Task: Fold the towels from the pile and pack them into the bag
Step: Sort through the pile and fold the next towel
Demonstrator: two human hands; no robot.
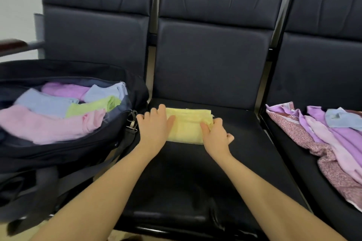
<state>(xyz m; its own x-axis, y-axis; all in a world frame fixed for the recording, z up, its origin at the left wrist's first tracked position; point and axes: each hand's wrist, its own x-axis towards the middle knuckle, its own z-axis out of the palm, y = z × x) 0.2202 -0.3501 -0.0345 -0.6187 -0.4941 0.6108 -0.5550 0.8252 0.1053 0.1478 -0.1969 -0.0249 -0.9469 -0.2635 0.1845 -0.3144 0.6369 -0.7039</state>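
Both hands' grip meets the yellow towel (187, 126): left hand (154, 125) flat, right hand (216, 135) pinching its edge.

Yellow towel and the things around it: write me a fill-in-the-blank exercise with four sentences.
1. Both hands rest on a folded towel coloured ____.
2. That towel lies on the ____ of the three seats.
3. The open bag sits to the person's ____.
4. The unfolded pile lies on the seat to the person's ____.

Missing words: yellow; middle; left; right
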